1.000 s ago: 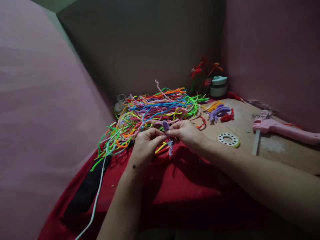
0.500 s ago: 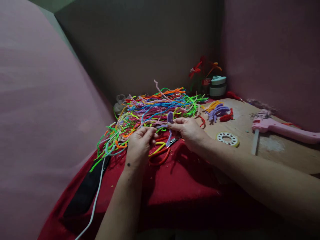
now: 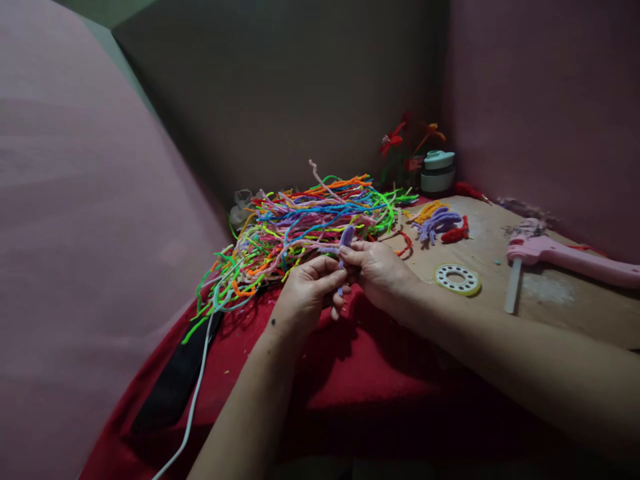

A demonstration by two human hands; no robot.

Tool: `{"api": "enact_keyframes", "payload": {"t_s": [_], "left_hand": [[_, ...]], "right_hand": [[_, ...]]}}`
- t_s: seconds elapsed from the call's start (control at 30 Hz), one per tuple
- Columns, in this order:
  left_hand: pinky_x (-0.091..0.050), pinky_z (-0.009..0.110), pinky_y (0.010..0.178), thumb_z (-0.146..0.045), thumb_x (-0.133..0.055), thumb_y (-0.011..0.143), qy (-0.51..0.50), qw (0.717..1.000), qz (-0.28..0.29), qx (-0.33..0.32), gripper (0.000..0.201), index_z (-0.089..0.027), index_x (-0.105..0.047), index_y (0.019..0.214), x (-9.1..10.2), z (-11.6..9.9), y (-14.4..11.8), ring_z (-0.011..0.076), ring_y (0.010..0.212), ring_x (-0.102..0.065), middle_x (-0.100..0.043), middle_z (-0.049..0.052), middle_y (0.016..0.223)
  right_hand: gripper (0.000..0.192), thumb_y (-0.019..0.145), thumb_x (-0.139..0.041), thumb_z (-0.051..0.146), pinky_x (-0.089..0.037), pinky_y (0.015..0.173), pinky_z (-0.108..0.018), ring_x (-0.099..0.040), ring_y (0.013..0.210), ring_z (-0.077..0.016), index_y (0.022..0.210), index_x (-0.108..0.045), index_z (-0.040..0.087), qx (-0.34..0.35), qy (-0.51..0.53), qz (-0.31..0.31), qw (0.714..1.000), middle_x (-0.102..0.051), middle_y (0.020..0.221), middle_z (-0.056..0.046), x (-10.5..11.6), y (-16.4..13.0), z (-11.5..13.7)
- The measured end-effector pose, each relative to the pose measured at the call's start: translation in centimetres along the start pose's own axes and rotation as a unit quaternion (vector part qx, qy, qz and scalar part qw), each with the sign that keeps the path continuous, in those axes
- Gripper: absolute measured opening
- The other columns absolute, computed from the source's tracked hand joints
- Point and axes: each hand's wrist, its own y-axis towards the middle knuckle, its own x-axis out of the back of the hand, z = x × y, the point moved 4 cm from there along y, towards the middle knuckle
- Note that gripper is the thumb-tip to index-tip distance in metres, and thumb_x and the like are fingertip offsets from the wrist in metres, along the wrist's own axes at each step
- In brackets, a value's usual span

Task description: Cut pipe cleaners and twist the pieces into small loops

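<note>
A: Dim overall, pink-magenta cast on both walls.

B: Light source?

A: Seems from above and front; brightest on the pipe-cleaner pile (image 3: 305, 223) at the desk's (image 3: 550, 300) far edge. Deep shadow under the forearms along the near edge.

B: Blur, distortion?

A: Wide-angle stretch at the frame's corners, near forearms soft. No glare. Far corner murky, details lost.

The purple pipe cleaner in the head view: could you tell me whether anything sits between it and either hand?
Nothing visible does. The purple pipe cleaner is pinched directly between the fingertips of the left hand and the right hand, its looped end sticking up above them. The multicoloured pile lies behind, beyond the hands.
</note>
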Motion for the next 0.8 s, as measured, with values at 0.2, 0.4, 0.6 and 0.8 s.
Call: {"api": "enact_keyframes", "payload": {"t_s": [0.2, 0.4, 0.6, 0.8], "left_hand": [[-0.038, 0.018, 0.035, -0.030, -0.071, 0.066, 0.083, 0.997, 0.007, 0.004, 0.025, -0.015, -0.052, 0.072, -0.4, -0.1, -0.2, 0.0070, 0.039, -0.047, -0.057, -0.003, 0.055], [-0.041, 0.017, 0.050, -0.034, -0.069, 0.069, 0.110, 0.975, -0.135, -0.138, 0.027, -0.015, -0.060, 0.087, 1.5, -1.3, 0.0, 0.0070, 0.058, -0.052, -0.060, -0.001, 0.070], [-0.038, 0.018, 0.049, -0.034, -0.069, 0.069, 0.078, 0.975, -0.163, -0.133, 0.022, -0.014, -0.060, 0.072, 2.8, -0.8, 0.1, 0.0053, 0.049, -0.045, -0.055, -0.003, 0.057], [-0.035, 0.018, 0.048, -0.034, -0.069, 0.069, 0.092, 0.982, -0.123, -0.110, 0.023, -0.013, -0.060, 0.069, 2.6, -0.6, 0.2, 0.0048, 0.047, -0.044, -0.053, -0.003, 0.055]], "right_hand": [[0.015, 0.069, -0.063, 0.019, -0.029, 0.043, -0.023, -0.041, 0.040, -0.0071, 0.062, -0.050, 0.015, 0.011, -0.009, 0.004, 1.000, -0.049, 0.046, 0.004, 0.4, 0.5, -0.1], [0.018, 0.059, -0.069, 0.019, -0.027, 0.043, -0.022, -0.037, 0.041, -0.0053, 0.054, -0.053, 0.013, 0.014, -0.037, 0.015, 0.999, -0.048, 0.045, 0.003, 0.5, 0.5, 0.2], [0.008, 0.061, -0.060, 0.018, -0.027, 0.041, -0.021, -0.039, 0.042, -0.0058, 0.056, -0.057, 0.012, -0.023, -0.044, 0.050, 0.997, -0.054, 0.051, -0.001, 0.0, 0.1, 0.4], [0.013, 0.066, -0.065, 0.024, -0.030, 0.040, -0.020, -0.041, 0.042, -0.0055, 0.062, -0.060, 0.012, 0.015, -0.101, 0.047, 0.994, -0.055, 0.054, 0.000, 0.4, 0.3, 0.5]]}}
